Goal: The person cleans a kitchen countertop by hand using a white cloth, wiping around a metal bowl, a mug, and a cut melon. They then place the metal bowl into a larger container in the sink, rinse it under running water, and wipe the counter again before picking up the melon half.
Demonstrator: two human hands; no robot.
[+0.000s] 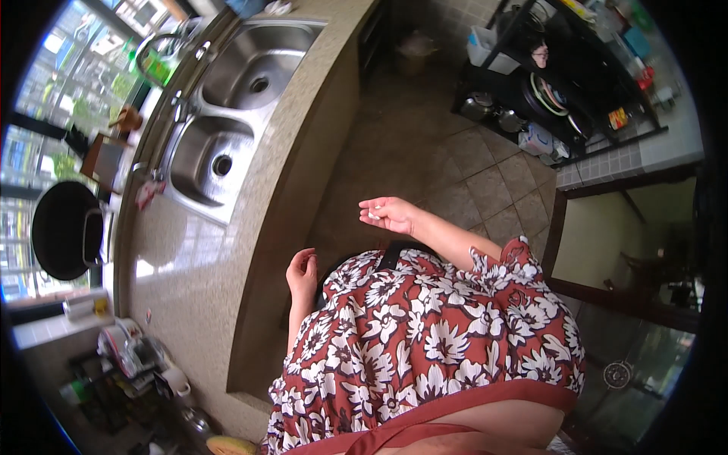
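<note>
My right hand (pixel 395 216) is held out in front of my body, above the floor. Between its thumb and fingers is a small white piece (pixel 374 214), too small to identify. My left hand (pixel 302 274) hangs beside the front edge of the stone countertop (pixel 199 250), its fingers loosely curled. Nothing shows in it, though the inside of the hand is partly hidden. Beyond the left hand, a double-bowl stainless steel sink is set into the counter, with a near bowl (pixel 199 185) and a far bowl (pixel 239 85).
A red-and-white cloth (pixel 150 194) lies by the sink. A black pan (pixel 68 230) stands against the window. Dishes and a mug (pixel 175 380) crowd the near counter end. A black rack (pixel 603 108) with cookware stands right, beside a dark-framed doorway (pixel 554 227). A bin (pixel 415 51) sits on the tiled floor.
</note>
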